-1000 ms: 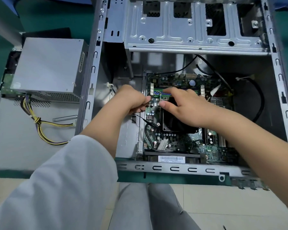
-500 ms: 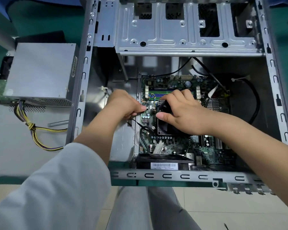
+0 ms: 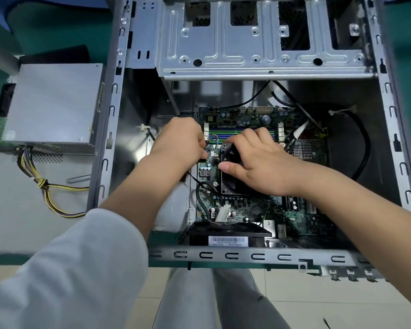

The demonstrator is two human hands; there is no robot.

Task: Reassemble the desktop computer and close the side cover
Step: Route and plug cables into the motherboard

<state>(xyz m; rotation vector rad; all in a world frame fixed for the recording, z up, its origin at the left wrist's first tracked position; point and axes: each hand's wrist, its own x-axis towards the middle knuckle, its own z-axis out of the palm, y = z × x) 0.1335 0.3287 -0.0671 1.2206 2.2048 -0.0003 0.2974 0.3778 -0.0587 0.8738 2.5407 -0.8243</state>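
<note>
Head view, near to far: the right hand (image 3: 259,162) is closed around the black cooler fan (image 3: 228,184) on the motherboard (image 3: 301,219); just left, the left hand (image 3: 183,141) pinches its thin fan cable (image 3: 212,138), which leads away toward the memory slots (image 3: 242,135).

1. Left hand (image 3: 180,138): reaches in from the lower left in a white sleeve, fingers curled, pinching thin wires just left of the CPU fan (image 3: 230,172).
2. Right hand (image 3: 254,162): forearm bare, enters from the right, fingers curled over the fan's top edge, thumb pressed on its left side.
</note>
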